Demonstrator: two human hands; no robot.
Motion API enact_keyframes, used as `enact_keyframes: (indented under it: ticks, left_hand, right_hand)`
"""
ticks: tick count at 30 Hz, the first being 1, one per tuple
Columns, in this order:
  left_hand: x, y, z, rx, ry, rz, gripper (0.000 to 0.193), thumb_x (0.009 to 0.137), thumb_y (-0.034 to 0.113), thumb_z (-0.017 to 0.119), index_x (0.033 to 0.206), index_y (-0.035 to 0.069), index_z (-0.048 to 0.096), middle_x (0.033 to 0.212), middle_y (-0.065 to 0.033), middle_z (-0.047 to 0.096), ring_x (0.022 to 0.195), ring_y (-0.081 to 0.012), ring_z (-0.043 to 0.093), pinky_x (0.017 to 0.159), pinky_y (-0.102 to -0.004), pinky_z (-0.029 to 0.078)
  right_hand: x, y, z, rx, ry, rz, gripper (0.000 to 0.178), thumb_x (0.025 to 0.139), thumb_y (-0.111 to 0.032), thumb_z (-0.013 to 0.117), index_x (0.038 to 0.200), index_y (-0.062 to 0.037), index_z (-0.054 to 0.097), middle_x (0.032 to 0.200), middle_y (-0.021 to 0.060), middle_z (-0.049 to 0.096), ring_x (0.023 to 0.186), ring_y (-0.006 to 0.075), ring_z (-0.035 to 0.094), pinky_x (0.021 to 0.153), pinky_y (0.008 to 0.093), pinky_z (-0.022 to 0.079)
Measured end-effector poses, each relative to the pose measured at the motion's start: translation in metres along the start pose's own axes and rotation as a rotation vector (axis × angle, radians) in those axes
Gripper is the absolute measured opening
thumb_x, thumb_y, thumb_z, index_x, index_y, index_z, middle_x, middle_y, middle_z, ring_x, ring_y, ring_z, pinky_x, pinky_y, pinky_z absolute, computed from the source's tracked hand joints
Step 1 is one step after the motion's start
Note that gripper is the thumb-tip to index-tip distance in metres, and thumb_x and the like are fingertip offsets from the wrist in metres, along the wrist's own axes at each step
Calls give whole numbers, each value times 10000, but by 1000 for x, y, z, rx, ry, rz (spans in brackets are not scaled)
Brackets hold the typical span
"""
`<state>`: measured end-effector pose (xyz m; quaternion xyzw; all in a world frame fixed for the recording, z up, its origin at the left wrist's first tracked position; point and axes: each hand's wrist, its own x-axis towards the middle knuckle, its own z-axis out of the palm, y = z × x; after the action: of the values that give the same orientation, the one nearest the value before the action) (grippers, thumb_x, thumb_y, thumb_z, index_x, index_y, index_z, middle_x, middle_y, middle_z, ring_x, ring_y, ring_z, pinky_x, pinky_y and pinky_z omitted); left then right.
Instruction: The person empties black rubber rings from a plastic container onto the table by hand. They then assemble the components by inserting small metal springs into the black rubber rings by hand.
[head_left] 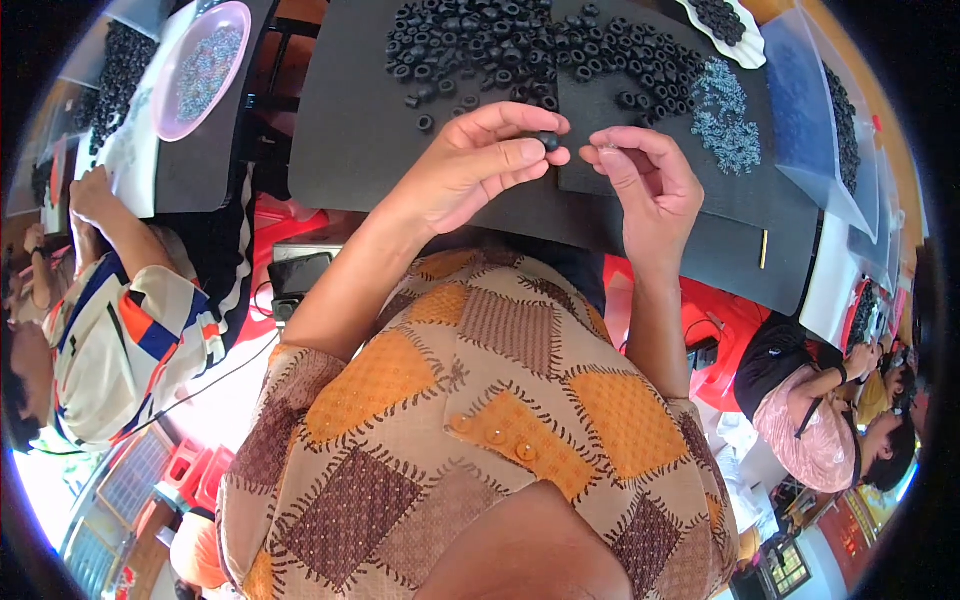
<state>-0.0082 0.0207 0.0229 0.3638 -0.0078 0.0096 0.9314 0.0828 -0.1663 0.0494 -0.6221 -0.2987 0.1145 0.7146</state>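
Above the near part of the dark work mat [345,140], my left hand [465,170] is closed, pinching a small black round part [549,141] between thumb and fingers. Facing it a short gap away, my right hand [660,190] pinches a tiny clear piece [608,147] at its fingertips; its exact kind is too small to make out. Beyond my hands lies a heap of black ring-shaped parts [470,45], spreading to the right. A small pile of bluish clear pieces [728,125] lies to the right of it.
A thin yellowish stick [764,250] lies at the mat's right. Farther back are a scalloped white dish [757,50] and a clear plastic bin [800,130]. At left, a pink bowl [166,125] holds clear pieces; a co-worker's hand [92,195] is nearby. Another person [815,425] sits at right.
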Motion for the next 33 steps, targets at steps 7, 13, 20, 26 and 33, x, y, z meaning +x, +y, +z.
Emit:
enact_keyframes:
  ticks: [7,13,20,26,33]
  left_hand:
    - [6,-9,-2,-130,-29,-4,290,955,19,612,1243,47,622,1222,-139,640,1075,-220,677,902,-264,585]
    - [5,-14,-6,-19,-39,56,273,975,32,584,1244,58,623,1270,-166,623,1116,-232,662,930,-275,574]
    - [4,-9,-6,-149,-31,7,271,965,0,583,1225,59,630,1288,-163,618,1139,-248,653,947,-286,568]
    - [2,-11,-12,-47,-23,66,276,970,11,579,1239,53,627,1282,-166,625,1131,-250,657,945,-293,570]
    - [2,-5,-8,-113,-19,32,301,962,14,594,1262,44,605,1244,-155,637,1128,-240,657,943,-286,571]
  right_hand:
    - [6,-3,-3,76,-20,-7,139,906,77,638,1041,42,639,1025,112,679,942,183,685,870,303,563]
    - [13,5,-7,-117,-55,-175,164,860,105,671,993,9,666,991,67,639,933,142,635,828,261,529]
    - [14,6,5,-55,-88,-142,158,842,100,691,971,9,679,999,84,665,907,132,627,795,243,505]
    - [16,5,5,-135,-25,-168,139,844,90,693,958,10,684,991,83,677,906,130,630,789,242,507]
    - [13,3,8,-133,-47,-111,141,844,77,701,966,8,688,981,80,678,888,129,631,784,242,508]
